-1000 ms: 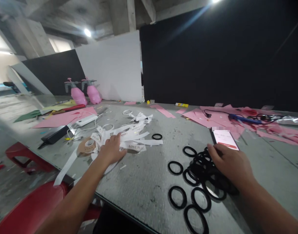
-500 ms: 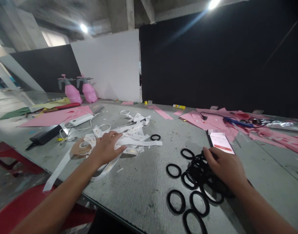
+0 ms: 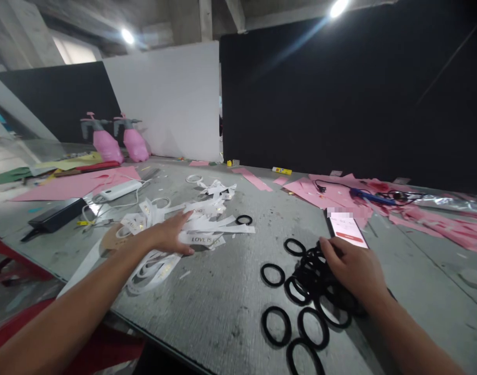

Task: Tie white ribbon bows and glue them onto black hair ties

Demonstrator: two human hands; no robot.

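- The bench (image 3: 211, 312) carries the ribbon pile (image 3: 207, 226), white printed strips lying loose and tangled, the landmark here.
- The black rings (image 3: 309, 271) lie heaped to the right of the ribbon pile; the phone (image 3: 348, 229) lies farther right, beyond them.
- The right hand (image 3: 355, 268), right of the ribbon pile, rests on the heap; whether its fingers grip a ring, I cannot tell.
- The left hand (image 3: 170, 237) lies on the ribbon pile, thumb and fingers apart; the step appears to be sorting through strips.
- The next move seems to call for closing on one strip without dragging its neighbours.
- The lone ring (image 3: 244, 224) sits just right of the ribbon pile.
- Against half a second ago, the left thumb is spread wider; the right hand stays on the heap.
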